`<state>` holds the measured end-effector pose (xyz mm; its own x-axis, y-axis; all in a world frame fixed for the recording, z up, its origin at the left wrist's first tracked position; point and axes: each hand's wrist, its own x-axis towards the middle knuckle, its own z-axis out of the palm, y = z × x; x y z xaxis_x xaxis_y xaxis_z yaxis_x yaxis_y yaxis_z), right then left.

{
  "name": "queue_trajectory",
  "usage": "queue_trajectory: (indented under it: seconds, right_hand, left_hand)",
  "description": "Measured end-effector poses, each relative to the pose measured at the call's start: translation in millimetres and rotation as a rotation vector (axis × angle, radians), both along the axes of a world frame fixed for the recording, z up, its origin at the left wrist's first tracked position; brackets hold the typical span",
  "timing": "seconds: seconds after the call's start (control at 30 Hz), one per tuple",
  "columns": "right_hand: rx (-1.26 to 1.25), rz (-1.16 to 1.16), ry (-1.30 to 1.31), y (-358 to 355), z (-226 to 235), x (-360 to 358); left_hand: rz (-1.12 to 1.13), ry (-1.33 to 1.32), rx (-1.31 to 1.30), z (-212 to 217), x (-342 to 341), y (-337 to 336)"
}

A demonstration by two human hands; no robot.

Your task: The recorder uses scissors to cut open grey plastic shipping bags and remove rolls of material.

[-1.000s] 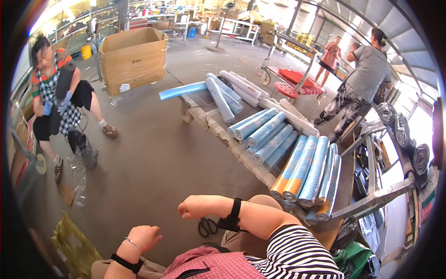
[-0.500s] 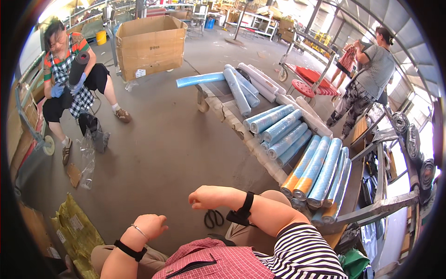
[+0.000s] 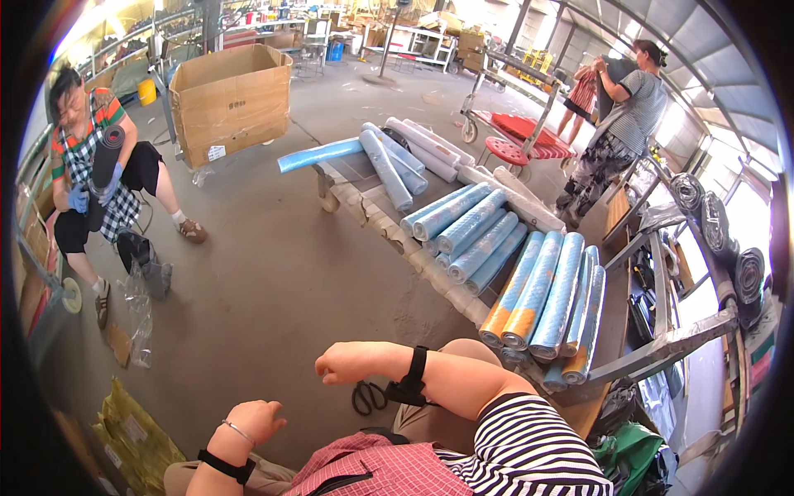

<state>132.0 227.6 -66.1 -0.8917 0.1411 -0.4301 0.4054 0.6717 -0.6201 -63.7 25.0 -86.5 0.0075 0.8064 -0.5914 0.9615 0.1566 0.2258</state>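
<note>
Above my lap, my left hand [image 3: 255,420] has its thumb and a finger apart, with nothing seen between them. My right hand [image 3: 346,364] is higher up, its fingers curled inward and no object showing in them. The two hands do not touch. Below my right wrist are the black looped handles of what look like scissors [image 3: 369,398], close to my knee; my hand is apart from them. To the right, a low platform [image 3: 442,277] bears several blue film-wrapped rolls [image 3: 475,244], the nearest ones orange at the ends [image 3: 523,318].
A seated person [image 3: 99,165] at left holds a dark rolled mat [image 3: 106,161]. A big cardboard box [image 3: 231,107] stands behind. A yellow woven sack [image 3: 136,426] lies at lower left. At far right are a metal frame [image 3: 670,351], a standing person [image 3: 624,116] and a red-topped cart [image 3: 529,132].
The whole scene has shifted left in the picture as my view turned right. My hands keep nearly the same pose. The seated person's rolled mat stands a little more upright.
</note>
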Motion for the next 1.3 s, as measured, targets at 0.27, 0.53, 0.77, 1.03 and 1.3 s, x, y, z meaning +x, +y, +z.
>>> queue_trajectory:
  seconds: [0.27, 0.53, 0.77, 1.03, 1.3]
  right_hand:
    - [0.038, 0.068, -0.011, 0.1, -1.2, 0.0]
    - [0.019, 0.044, -0.004, -1.0, -3.3, 0.4]
    - [0.015, 0.024, 0.007, -0.6, -8.1, -0.7]
    - [0.019, 0.047, 0.002, 0.2, -8.9, -1.2]
    - [0.017, 0.032, 0.01, 0.8, -11.8, -0.9]
  left_hand:
    - [-0.024, -0.033, 0.059, -5.4, -2.7, -1.9]
    - [-0.028, -0.043, 0.072, -7.1, -2.7, -3.5]
    - [-0.043, -0.041, 0.08, -8.5, -2.7, -3.5]
    - [-0.049, -0.052, 0.092, -9.3, -2.9, -3.4]
    - [-0.048, -0.047, 0.079, -10.8, -3.1, -3.4]
